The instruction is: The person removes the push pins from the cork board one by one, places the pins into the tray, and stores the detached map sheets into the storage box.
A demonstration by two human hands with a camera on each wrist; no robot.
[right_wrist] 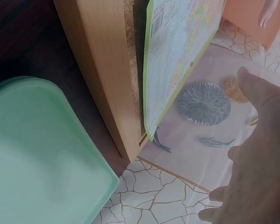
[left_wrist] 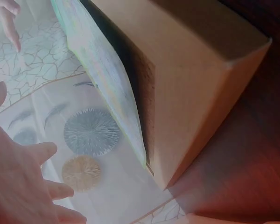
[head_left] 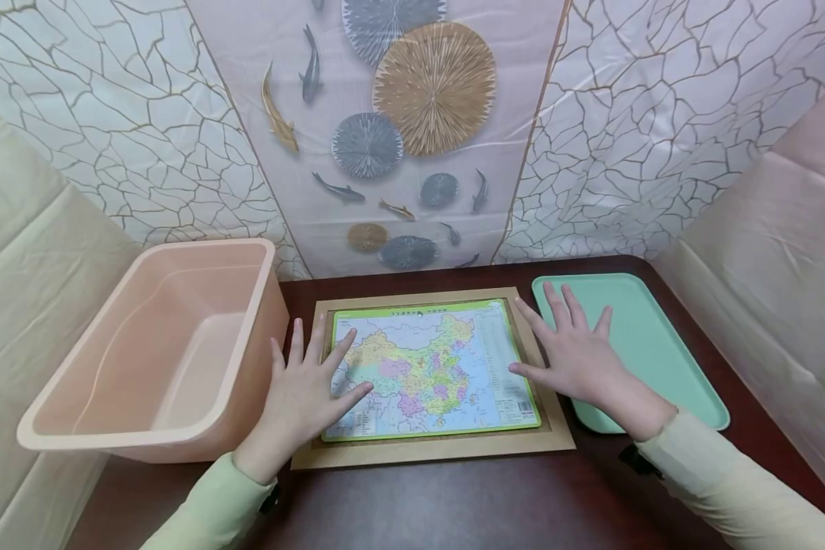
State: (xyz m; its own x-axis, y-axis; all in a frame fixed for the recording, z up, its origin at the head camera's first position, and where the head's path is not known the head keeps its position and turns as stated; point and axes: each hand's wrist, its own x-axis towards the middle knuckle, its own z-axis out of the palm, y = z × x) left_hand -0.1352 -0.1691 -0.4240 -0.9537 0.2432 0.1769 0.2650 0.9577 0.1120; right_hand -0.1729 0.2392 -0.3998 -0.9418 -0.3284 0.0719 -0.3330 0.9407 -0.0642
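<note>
A map puzzle board [head_left: 412, 374] with a green border lies in a shallow wooden frame [head_left: 433, 456] in the middle of the table. In the right wrist view the edge of the map [right_wrist: 172, 60] sits a little proud of the wooden rim. My left hand [head_left: 305, 393] is spread over the frame's left side, its thumb overlapping the map in the head view. Over the right side my right hand [head_left: 577, 355] is spread the same way, between the map and a green tray. Neither hand holds anything; both show apart from the map in the wrist views.
A deep pink plastic tub [head_left: 247, 382] stands at the left, close to the frame. The flat green tray [head_left: 649, 344] lies at the right. Behind the dark wooden table [head_left: 426, 504] hangs a patterned cloth [head_left: 302, 206], and pale padded walls stand at both sides.
</note>
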